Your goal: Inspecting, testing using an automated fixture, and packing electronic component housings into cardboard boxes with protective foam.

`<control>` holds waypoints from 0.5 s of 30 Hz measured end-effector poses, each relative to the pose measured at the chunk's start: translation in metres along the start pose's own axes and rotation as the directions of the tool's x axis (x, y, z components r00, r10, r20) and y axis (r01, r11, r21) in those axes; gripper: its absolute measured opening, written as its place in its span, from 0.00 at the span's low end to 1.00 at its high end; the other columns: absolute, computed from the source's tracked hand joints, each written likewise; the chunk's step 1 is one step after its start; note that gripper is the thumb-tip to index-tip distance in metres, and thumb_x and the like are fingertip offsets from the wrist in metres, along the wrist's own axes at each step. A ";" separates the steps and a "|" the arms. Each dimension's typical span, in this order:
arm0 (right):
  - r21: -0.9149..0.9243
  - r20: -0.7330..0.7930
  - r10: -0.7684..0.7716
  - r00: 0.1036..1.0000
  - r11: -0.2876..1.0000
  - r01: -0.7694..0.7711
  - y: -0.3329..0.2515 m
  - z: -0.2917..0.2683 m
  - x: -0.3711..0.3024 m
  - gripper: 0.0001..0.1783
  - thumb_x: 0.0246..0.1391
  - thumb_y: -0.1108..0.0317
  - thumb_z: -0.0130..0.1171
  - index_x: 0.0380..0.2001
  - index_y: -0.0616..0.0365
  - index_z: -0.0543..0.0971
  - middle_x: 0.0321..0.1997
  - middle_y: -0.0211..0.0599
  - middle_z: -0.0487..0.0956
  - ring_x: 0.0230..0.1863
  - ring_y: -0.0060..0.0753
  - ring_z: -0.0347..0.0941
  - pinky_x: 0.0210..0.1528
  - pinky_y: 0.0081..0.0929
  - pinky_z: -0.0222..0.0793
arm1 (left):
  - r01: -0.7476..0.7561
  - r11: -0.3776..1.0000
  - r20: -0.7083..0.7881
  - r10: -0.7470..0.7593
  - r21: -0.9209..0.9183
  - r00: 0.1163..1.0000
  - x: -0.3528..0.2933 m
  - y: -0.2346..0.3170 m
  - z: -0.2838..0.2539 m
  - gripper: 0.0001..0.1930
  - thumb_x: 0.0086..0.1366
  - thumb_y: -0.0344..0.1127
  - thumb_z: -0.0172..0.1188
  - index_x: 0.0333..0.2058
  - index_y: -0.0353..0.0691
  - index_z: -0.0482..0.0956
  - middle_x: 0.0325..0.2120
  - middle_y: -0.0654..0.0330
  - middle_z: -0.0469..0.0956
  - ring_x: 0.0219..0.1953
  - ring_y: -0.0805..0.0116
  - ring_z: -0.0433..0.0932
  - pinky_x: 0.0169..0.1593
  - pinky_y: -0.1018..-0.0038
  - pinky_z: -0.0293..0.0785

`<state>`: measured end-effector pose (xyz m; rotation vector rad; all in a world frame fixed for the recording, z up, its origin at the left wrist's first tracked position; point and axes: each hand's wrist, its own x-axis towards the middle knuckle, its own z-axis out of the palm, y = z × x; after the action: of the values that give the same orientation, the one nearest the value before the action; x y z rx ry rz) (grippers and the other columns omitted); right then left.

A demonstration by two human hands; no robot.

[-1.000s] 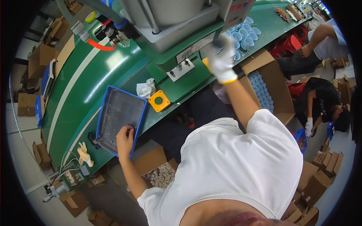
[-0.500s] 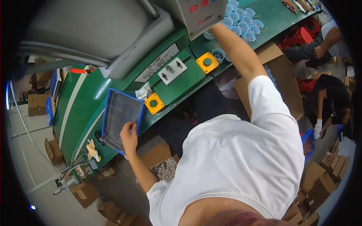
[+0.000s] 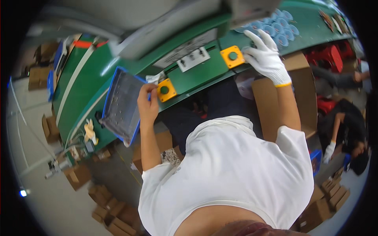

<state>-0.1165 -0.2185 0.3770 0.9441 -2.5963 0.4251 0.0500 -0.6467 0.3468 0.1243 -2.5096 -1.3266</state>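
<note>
My bare left hand point(image 3: 148, 100) is at the right edge of the blue tray point(image 3: 112, 85), beside the left yellow button box point(image 3: 166, 90). Its fingers are curled in toward the thumb; anything between them is too small to make out. My right hand point(image 3: 267, 56) wears a white knitted glove with a yellow cuff. It is open, fingers apart, just right of the right yellow button box point(image 3: 232, 57), over a partly hidden cup. Between the two boxes, a light metal fixture plate point(image 3: 193, 59) sits on the green machine base. Small dark parts lie scattered in the tray.
Several light-blue plastic cups point(image 3: 280, 23) stand on the green table beyond my right hand. A large cardboard box point(image 3: 267, 103) is below that hand. A machine housing point(image 3: 157, 31) overhangs the fixture. A glove point(image 3: 90, 131) lies at left. Other people sit or bend at right.
My right hand has come out from behind the machine panel, back toward the right button box. My left hand has moved from over the tray toward the left button box. The view has shifted.
</note>
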 end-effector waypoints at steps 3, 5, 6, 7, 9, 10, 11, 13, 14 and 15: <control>0.026 0.098 -0.010 0.995 1.000 0.007 -0.014 -0.012 0.005 0.07 0.54 0.64 0.67 0.36 0.50 0.87 0.74 0.27 0.70 0.74 0.57 0.61 0.74 0.49 0.58 | -0.057 0.998 -0.055 0.057 0.009 0.997 -0.017 -0.010 0.008 0.04 0.74 0.26 0.55 0.44 0.33 0.76 0.40 0.54 0.82 0.44 0.65 0.81 0.52 0.71 0.75; -0.013 0.149 0.005 0.989 1.000 -0.003 -0.024 -0.009 0.010 0.07 0.52 0.65 0.68 0.36 0.51 0.87 0.73 0.28 0.70 0.74 0.56 0.60 0.73 0.50 0.60 | -0.062 0.991 -0.102 0.074 0.115 0.992 -0.034 -0.016 0.018 0.05 0.73 0.27 0.57 0.44 0.33 0.78 0.41 0.52 0.82 0.43 0.61 0.82 0.50 0.68 0.77; -0.043 0.123 0.015 0.992 0.999 -0.009 -0.022 -0.003 0.006 0.09 0.51 0.65 0.68 0.36 0.51 0.87 0.73 0.30 0.71 0.74 0.56 0.61 0.72 0.50 0.61 | -0.137 0.961 -0.101 0.165 0.242 0.981 -0.031 -0.007 0.023 0.05 0.71 0.26 0.58 0.43 0.34 0.79 0.41 0.50 0.83 0.43 0.55 0.83 0.50 0.64 0.78; -0.083 0.066 -0.069 0.995 0.994 0.075 -0.010 0.010 0.002 0.10 0.50 0.66 0.69 0.38 0.51 0.86 0.71 0.32 0.73 0.72 0.56 0.63 0.72 0.50 0.62 | -0.112 0.973 -0.109 0.136 0.204 0.985 -0.031 -0.001 0.028 0.06 0.68 0.25 0.60 0.42 0.35 0.80 0.40 0.50 0.82 0.43 0.49 0.82 0.50 0.62 0.78; -0.108 -0.033 -0.100 0.994 0.990 0.096 -0.001 0.018 -0.002 0.07 0.51 0.68 0.68 0.36 0.51 0.85 0.67 0.36 0.77 0.69 0.57 0.66 0.71 0.50 0.63 | -0.215 0.958 -0.128 0.241 0.188 0.962 -0.029 -0.001 0.033 0.08 0.63 0.23 0.63 0.41 0.35 0.79 0.41 0.50 0.82 0.44 0.47 0.82 0.50 0.61 0.78; -0.071 -0.116 -0.095 0.989 0.994 0.087 0.001 0.023 0.000 0.06 0.53 0.69 0.67 0.35 0.53 0.84 0.69 0.41 0.75 0.70 0.58 0.65 0.71 0.50 0.61 | -0.225 0.958 -0.155 0.254 0.180 0.955 -0.029 -0.004 0.037 0.08 0.63 0.22 0.63 0.40 0.35 0.78 0.41 0.51 0.83 0.45 0.48 0.82 0.51 0.61 0.79; -0.141 -0.105 -0.022 0.994 0.990 0.007 0.001 0.013 -0.001 0.05 0.56 0.71 0.65 0.37 0.55 0.83 0.72 0.47 0.70 0.71 0.59 0.63 0.72 0.49 0.59 | -0.231 0.957 -0.166 0.260 0.176 0.951 -0.029 -0.001 0.037 0.07 0.63 0.22 0.63 0.40 0.35 0.78 0.41 0.51 0.83 0.46 0.48 0.82 0.52 0.61 0.79; 0.128 -0.278 0.124 0.952 0.988 -0.091 -0.006 0.017 0.004 0.11 0.62 0.71 0.62 0.47 0.62 0.79 0.75 0.50 0.64 0.72 0.55 0.63 0.73 0.46 0.58 | -0.232 0.956 -0.177 0.263 0.178 0.948 -0.031 0.000 0.036 0.07 0.63 0.21 0.62 0.39 0.34 0.78 0.41 0.50 0.83 0.46 0.47 0.82 0.53 0.61 0.78; 0.506 -0.221 0.361 0.906 0.836 -0.210 -0.032 0.021 0.011 0.13 0.65 0.72 0.60 0.50 0.63 0.77 0.74 0.49 0.66 0.70 0.49 0.66 0.71 0.42 0.62 | -0.226 0.954 -0.172 0.261 0.198 0.950 -0.033 -0.005 0.035 0.06 0.63 0.21 0.62 0.39 0.34 0.78 0.42 0.50 0.83 0.47 0.48 0.82 0.54 0.60 0.78; 0.793 -0.145 0.575 0.805 0.555 -0.253 -0.059 0.016 0.020 0.14 0.67 0.72 0.58 0.53 0.65 0.76 0.73 0.48 0.68 0.69 0.43 0.69 0.69 0.38 0.66 | -0.219 0.952 -0.215 0.265 0.214 0.940 -0.035 -0.010 0.040 0.06 0.63 0.23 0.63 0.39 0.34 0.79 0.41 0.50 0.83 0.47 0.46 0.82 0.53 0.58 0.79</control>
<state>-0.0952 -0.2792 0.3806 0.3016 -2.2056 1.7369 0.0704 -0.6134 0.3099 0.0124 -2.3474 -0.9179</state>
